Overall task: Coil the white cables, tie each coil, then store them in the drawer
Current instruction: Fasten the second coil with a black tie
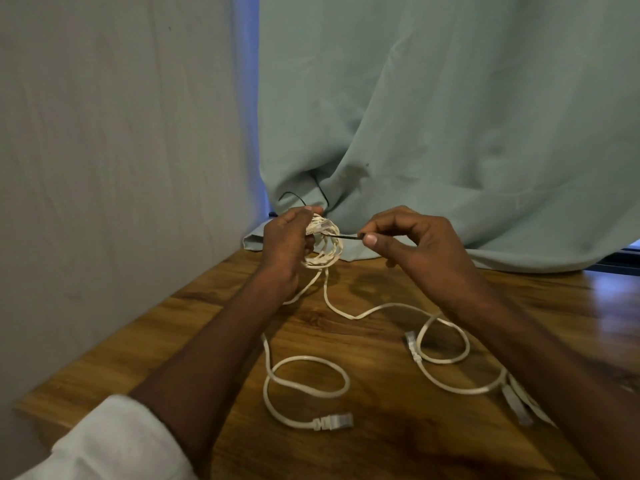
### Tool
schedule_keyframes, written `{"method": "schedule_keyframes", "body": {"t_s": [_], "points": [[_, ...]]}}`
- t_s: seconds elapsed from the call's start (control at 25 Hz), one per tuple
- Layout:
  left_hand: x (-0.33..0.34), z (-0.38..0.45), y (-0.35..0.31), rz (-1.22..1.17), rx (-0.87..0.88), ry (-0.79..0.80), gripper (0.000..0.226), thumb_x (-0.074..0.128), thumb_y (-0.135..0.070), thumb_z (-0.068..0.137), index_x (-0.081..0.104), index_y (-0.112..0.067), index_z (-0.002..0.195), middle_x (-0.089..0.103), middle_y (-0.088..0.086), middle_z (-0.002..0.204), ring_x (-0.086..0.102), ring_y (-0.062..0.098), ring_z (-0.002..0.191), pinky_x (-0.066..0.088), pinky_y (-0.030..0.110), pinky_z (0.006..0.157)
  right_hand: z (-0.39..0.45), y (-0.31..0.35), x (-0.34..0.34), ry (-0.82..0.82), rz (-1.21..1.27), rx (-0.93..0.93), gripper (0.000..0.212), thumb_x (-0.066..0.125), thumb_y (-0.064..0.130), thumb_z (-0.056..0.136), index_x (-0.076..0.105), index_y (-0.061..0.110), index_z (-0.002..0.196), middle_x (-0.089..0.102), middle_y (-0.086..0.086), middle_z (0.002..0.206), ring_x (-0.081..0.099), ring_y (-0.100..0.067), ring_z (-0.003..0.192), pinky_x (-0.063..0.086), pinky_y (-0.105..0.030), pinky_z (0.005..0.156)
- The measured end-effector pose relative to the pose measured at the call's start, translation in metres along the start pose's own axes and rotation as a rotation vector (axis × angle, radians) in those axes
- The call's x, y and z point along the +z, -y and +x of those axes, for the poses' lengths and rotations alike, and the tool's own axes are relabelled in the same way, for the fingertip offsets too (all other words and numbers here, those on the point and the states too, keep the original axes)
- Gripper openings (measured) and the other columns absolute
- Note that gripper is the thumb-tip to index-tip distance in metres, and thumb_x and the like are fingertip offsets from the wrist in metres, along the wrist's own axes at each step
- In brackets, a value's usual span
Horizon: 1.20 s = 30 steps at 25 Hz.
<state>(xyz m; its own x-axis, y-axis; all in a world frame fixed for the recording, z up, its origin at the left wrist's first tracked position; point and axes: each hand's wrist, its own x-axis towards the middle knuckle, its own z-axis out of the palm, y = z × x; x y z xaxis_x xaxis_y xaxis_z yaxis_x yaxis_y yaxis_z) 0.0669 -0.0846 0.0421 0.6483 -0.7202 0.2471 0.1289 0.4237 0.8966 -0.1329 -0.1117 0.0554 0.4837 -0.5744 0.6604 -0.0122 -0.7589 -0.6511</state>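
Head view: hands [287,237] raised, gripping coil [323,244].

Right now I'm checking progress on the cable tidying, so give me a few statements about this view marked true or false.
1. The left hand holds a white coil. True.
2. The right hand pinches a thin dark tie. True.
3. All cables are coiled. False: loose white cables lie uncoiled on the wooden table.
4. An open drawer is in view. False: no drawer shows.
5. A red curtain hangs behind. False: the curtain is pale green.
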Motion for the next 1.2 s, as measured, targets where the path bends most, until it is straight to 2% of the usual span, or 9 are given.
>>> {"method": "schedule_keyframes", "body": {"t_s": [0.16, 0.36, 0.48, 0.64, 0.76, 0.84, 0.96, 1.08, 1.2], "points": [[0.001, 0.000, 0.000, 0.000, 0.005, 0.007, 0.023, 0.059, -0.018, 0.103, 0.077, -0.008, 0.115, 0.078, 0.005, 0.082, 0.072, 0.009, 0.063, 0.059, 0.021, 0.058, -0.004, 0.005, 0.004, -0.012, 0.226, 0.084, 0.007, 0.073, 0.016, 0.094, 0.079, 0.015, 0.098, 0.078, 0.000, 0.085, 0.072, -0.014, 0.081, 0.058, -0.031, 0.065], [0.003, -0.003, 0.003, 0.043, 0.034, 0.033, 0.021, 0.060, -0.016, 0.102, 0.078, -0.009, 0.112, 0.076, 0.006, 0.081, 0.069, 0.009, 0.060, 0.053, 0.020, 0.053, -0.008, 0.011, 0.012, -0.004, 0.218, -0.029, 0.009, 0.069, 0.017, 0.097, 0.077, 0.015, 0.101, 0.078, 0.001, 0.098, 0.072, -0.011, 0.094, 0.059, -0.026, 0.076], [0.005, -0.003, 0.008, 0.090, 0.063, 0.063, 0.019, 0.062, -0.018, 0.101, 0.080, -0.014, 0.105, 0.078, 0.015, 0.092, 0.070, 0.019, 0.074, 0.058, 0.029, 0.064, -0.014, 0.016, 0.019, 0.028, 0.225, -0.082, 0.007, 0.068, 0.013, 0.098, 0.074, 0.011, 0.102, 0.079, -0.004, 0.099, 0.075, -0.016, 0.096, 0.059, -0.027, 0.084], [0.008, -0.005, 0.010, 0.136, 0.128, 0.127, 0.020, 0.060, -0.020, 0.103, 0.080, -0.017, 0.102, 0.077, 0.018, 0.096, 0.072, 0.025, 0.083, 0.061, 0.045, 0.081, -0.019, 0.015, 0.027, 0.019, 0.270, -0.039, 0.009, 0.068, 0.010, 0.098, 0.074, 0.004, 0.102, 0.078, -0.007, 0.087, 0.075, -0.015, 0.080, 0.058, -0.023, 0.074], [0.013, -0.012, 0.012, 0.226, 0.234, 0.164, 0.021, 0.058, -0.021, 0.105, 0.078, -0.019, 0.107, 0.075, 0.009, 0.088, 0.069, 0.014, 0.075, 0.059, 0.032, 0.070, -0.017, 0.011, 0.025, -0.008, 0.301, 0.070, 0.012, 0.068, 0.014, 0.098, 0.074, 0.004, 0.104, 0.077, -0.008, 0.082, 0.072, -0.018, 0.073, 0.059, -0.028, 0.069], [0.016, -0.014, 0.016, 0.270, 0.309, 0.195, 0.020, 0.058, -0.019, 0.105, 0.077, -0.019, 0.112, 0.072, 0.007, 0.086, 0.066, 0.010, 0.070, 0.057, 0.029, 0.065, -0.015, 0.010, 0.024, -0.025, 0.386, 0.166, 0.015, 0.067, 0.015, 0.099, 0.074, 0.003, 0.105, 0.075, -0.008, 0.080, 0.069, -0.018, 0.071, 0.059, -0.030, 0.067], [0.016, -0.012, 0.018, 0.271, 0.331, 0.193, 0.020, 0.059, -0.016, 0.103, 0.077, -0.015, 0.111, 0.071, 0.001, 0.080, 0.065, 0.009, 0.070, 0.055, 0.027, 0.067, -0.015, 0.012, 0.025, 0.067, 0.553, 0.306, 0.016, 0.069, 0.015, 0.096, 0.073, 0.000, 0.101, 0.072, -0.010, 0.078, 0.065, -0.017, 0.067, 0.057, -0.027, 0.061], [0.016, -0.010, 0.019, 0.291, 0.320, 0.209, 0.020, 0.059, -0.017, 0.103, 0.079, -0.016, 0.106, 0.073, -0.006, 0.080, 0.068, 0.010, 0.079, 0.055, 0.026, 0.074, -0.016, 0.012, 0.025, 0.154, 0.547, 0.329, 0.016, 0.072, 0.017, 0.093, 0.074, 0.002, 0.099, 0.072, -0.013, 0.079, 0.065, -0.018, 0.067, 0.056, -0.027, 0.060], [0.016, -0.009, 0.020, 0.286, 0.325, 0.191, 0.021, 0.059, -0.016, 0.102, 0.079, -0.021, 0.098, 0.072, -0.011, 0.075, 0.067, 0.007, 0.076, 0.052, 0.024, 0.072, -0.015, 0.013, 0.019, 0.221, 0.533, 0.330, 0.020, 0.071, 0.016, 0.093, 0.073, -0.001, 0.103, 0.071, -0.014, 0.080, 0.065, -0.019, 0.065, 0.056, -0.027, 0.058]]}}
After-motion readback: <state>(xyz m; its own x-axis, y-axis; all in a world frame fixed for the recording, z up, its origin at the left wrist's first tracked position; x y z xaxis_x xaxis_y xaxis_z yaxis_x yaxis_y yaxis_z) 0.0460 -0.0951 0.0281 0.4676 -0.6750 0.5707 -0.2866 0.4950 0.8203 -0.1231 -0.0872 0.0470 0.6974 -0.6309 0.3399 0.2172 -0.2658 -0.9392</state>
